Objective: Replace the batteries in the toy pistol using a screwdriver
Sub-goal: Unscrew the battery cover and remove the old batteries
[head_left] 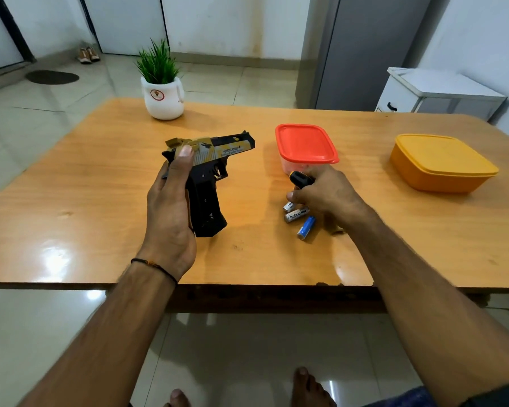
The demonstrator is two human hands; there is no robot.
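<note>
Bare toes (303, 377) show at the bottom edge, and above them two forearms reach out over the wooden table (100, 171). The left hand (171, 207) grips the toy pistol (215, 154) near the middle of the table, thumb pressed on the yellow and white slide, palm against the back of the black grip, muzzle pointing right. I cannot tell whether its butt rests on the wood or hangs just above it.

To the right, the right hand (326, 192) is curled round the screwdriver (299, 179). Only the black and yellow handle end pokes out on the far side of the fist, and the shaft is hidden. Just near of that hand lie two white batteries (296, 214) and a blue battery (306, 227), loose on the table.

From where I stand the pistol looks like hollow moulded plastic: light, stiff, and a bit slick on the glossy slide. I'd hold it by the grip, where the textured black part gives purchase, and brace it on the table so the screwdriver does not skid off a small screw. The batteries are smooth and round and would likely roll at a nudge.

Beyond them sit a red-lidded box (306, 142), an orange box (441, 163) far right, and a potted plant (163, 98) at the far left.
</note>
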